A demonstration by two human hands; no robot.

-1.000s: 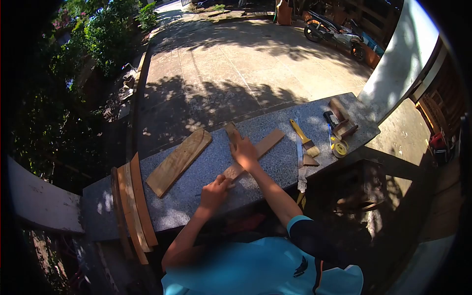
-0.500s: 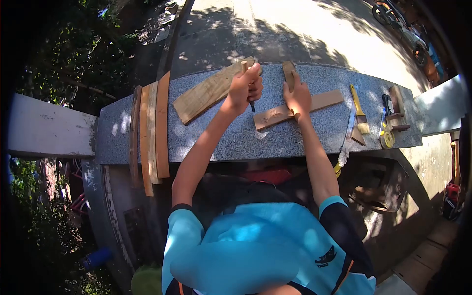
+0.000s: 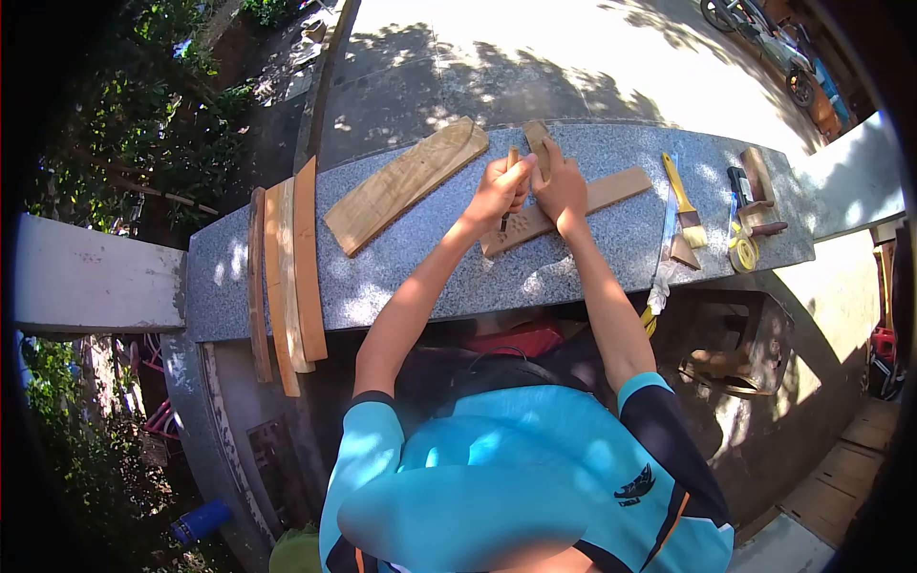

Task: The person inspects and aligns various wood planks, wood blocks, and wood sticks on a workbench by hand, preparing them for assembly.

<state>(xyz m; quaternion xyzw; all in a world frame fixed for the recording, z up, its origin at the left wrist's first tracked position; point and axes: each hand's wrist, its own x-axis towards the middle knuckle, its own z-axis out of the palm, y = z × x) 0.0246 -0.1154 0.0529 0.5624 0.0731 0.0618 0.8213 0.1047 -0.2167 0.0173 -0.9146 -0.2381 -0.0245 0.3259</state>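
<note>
Close in, on the granite counter [image 3: 430,277], the left hand [image 3: 501,186] is clenched around a wooden-handled tool [image 3: 513,155], its tip down on a narrow wood strip [image 3: 616,189]. Touching it, the right hand [image 3: 562,188] curls its fingers over a small wood piece [image 3: 535,138]. A wide plank [image 3: 401,186] lies beyond, to the left.

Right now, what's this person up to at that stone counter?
A person is working wood on a granite counter. The left hand grips a wooden-handled tool, its tip at a narrow plank. The right hand steadies a small wood block on that plank. A wider board lies to the left, a paintbrush and yellow tape to the right.
</note>
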